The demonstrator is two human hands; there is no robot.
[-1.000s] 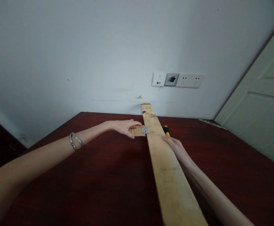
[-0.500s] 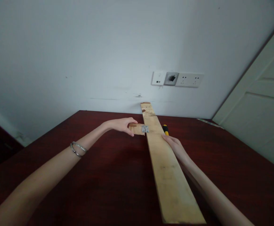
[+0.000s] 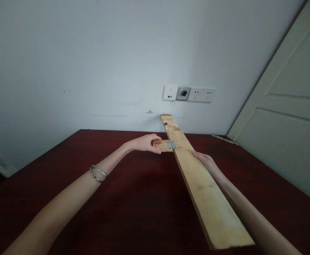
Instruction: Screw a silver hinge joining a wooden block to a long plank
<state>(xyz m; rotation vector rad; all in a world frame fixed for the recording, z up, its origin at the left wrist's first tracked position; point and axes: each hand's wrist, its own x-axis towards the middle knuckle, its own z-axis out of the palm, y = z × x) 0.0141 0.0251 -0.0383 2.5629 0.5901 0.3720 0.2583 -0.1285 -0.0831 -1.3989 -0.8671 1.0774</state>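
A long pale wooden plank (image 3: 203, 187) runs from the wall toward me, lifted above the dark red table (image 3: 133, 205). A small wooden block (image 3: 161, 145) is joined to its left edge by a silver hinge (image 3: 171, 144). My left hand (image 3: 144, 143), with bracelets on the wrist, is closed around the small block. Along the plank's right edge lies my right hand (image 3: 206, 162), fingers curled under it and gripping the board.
A white wall stands behind the table, with a row of sockets and a switch (image 3: 188, 94). A pale door (image 3: 285, 120) is at the right. A thin greenish strip (image 3: 222, 139) lies at the table's far right edge.
The plank's near end has swung right and lifted, with both hands still on the wood. The yellow-handled tool seen by the right hand earlier is out of sight now. The view has shifted.
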